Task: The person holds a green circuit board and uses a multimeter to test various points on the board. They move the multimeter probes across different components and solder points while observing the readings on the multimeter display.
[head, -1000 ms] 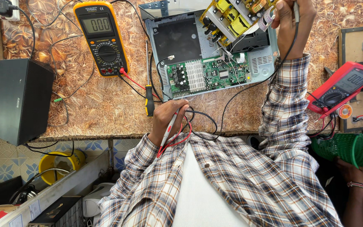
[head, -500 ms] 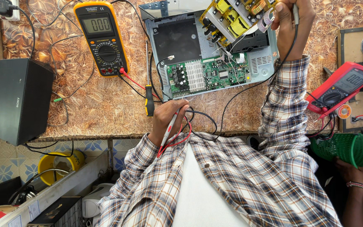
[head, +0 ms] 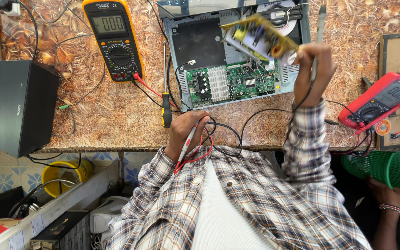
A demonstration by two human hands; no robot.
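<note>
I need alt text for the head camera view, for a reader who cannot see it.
Seen from above, a person in a plaid shirt lifts a yellow circuit board with the right hand over an opened grey player chassis, while the left hand holds red and black test probes. A yellow multimeter and a red multimeter lie on the brown worktop.

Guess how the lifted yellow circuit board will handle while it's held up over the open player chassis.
The yellow circuit board looks stiff and probably light: the right hand holds it tilted by one end. Likely fragile, with bare components. Thin wires seem to run toward the open chassis, so it may tug if lifted further.
</note>
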